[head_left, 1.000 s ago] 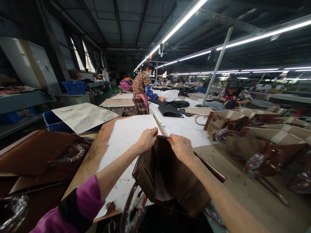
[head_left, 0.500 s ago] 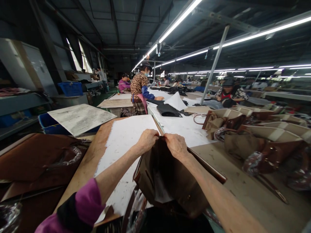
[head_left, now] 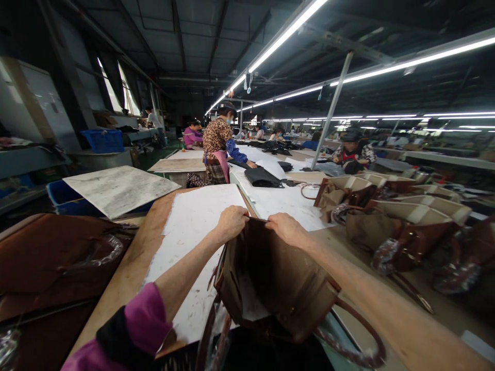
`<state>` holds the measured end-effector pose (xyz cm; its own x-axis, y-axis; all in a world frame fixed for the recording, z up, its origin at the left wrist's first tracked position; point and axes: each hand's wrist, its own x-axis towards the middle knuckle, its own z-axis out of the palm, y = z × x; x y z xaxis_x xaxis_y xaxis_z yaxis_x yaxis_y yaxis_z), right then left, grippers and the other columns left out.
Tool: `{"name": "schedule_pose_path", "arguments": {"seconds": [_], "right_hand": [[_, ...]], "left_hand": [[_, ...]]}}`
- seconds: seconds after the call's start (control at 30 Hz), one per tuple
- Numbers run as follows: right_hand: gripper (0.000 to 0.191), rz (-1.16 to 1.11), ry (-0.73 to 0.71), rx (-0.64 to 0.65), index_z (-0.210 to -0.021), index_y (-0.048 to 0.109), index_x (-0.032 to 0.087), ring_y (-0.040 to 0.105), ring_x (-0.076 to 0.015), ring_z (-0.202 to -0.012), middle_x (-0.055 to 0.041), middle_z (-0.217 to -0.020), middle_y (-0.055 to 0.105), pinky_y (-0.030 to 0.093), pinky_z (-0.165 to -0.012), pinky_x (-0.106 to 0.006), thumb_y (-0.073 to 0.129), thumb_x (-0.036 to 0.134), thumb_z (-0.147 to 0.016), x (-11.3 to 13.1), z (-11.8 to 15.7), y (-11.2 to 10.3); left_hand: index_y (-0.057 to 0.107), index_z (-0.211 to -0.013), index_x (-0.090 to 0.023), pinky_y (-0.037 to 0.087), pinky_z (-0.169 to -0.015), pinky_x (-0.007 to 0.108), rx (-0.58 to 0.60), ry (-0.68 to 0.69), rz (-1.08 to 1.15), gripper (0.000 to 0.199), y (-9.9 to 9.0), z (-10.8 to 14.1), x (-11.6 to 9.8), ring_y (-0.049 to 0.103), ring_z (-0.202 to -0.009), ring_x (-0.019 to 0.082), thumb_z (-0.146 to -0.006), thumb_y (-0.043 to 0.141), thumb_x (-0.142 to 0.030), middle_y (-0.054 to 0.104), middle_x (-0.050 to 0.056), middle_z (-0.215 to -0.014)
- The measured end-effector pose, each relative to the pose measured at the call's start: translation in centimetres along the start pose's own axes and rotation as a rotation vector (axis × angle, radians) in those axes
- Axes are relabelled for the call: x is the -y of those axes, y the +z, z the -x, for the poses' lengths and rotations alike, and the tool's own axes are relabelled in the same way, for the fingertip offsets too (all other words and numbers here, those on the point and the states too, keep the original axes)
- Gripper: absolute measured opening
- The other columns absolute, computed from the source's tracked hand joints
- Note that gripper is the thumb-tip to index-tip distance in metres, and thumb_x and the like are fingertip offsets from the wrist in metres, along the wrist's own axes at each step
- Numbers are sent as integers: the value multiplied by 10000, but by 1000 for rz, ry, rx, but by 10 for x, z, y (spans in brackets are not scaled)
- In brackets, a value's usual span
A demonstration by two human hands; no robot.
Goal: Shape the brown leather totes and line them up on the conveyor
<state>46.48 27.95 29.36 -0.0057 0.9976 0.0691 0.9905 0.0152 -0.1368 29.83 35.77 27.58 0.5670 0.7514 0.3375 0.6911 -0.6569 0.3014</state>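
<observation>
A brown bag stands open at the near edge of the work table, its inside facing me. My left hand is closed on the left part of its far top edge. Farther right on the same edge, my right hand pinches the rim. A brown handle in plastic wrap curves out at the bag's lower right, and another wrapped handle hangs at its lower left. Part of the bag's base is lost in shadow.
White paper covers the wooden table top. Reddish-brown bags lie at the left. Several bags stand at the right. Beyond, a person in a leopard-print top reaches over black pieces. A grey board rests over a blue bin.
My hands have moved apart along the rim, and the bag's mouth is spread wider. The right handle now shows. The whole view has shifted slightly.
</observation>
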Motion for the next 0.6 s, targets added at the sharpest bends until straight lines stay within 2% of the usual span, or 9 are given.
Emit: {"name": "schedule_pose_path", "arguments": {"seconds": [0.2, 0.33, 0.47, 0.6], "right_hand": [[305, -43, -4, 17, -646, 567, 173, 475, -123, -564, -25, -589, 541, 253, -495, -226, 371, 315, -831, -20, 25, -4], [312, -71, 8, -48, -586, 519, 166, 425, -108, -536, -2, -533, 475, 232, -490, -223, 377, 307, -826, -13, 27, -3], [313, -95, 23, -7, -539, 474, 161, 374, -96, -499, 12, -502, 421, 213, -473, -224, 383, 295, -806, 0, 29, -8], [332, -101, 69, 29, -502, 449, 162, 374, -97, -469, 8, -472, 418, 211, -459, -229, 372, 304, -792, 10, 40, -17]], "left_hand": [[646, -784, -212, 391, -686, 255, 11, 33, -2, 203, 2, 1, 0, 563, -796, 176, -720, 454, -235, 651, 22, -800], [653, -788, -215, 388, -690, 244, 17, 58, 48, 215, 5, -2, 4, 559, -780, 163, -709, 453, -206, 652, 12, -789], [656, -768, -188, 387, -667, 235, 43, 63, 87, 203, -3, -7, 9, 559, -758, 158, -696, 467, -203, 650, 20, -767], [659, -771, -188, 387, -656, 208, 74, 106, 131, 181, -17, -18, 2, 552, -749, 140, -684, 502, -213, 646, -4, -733]]}}
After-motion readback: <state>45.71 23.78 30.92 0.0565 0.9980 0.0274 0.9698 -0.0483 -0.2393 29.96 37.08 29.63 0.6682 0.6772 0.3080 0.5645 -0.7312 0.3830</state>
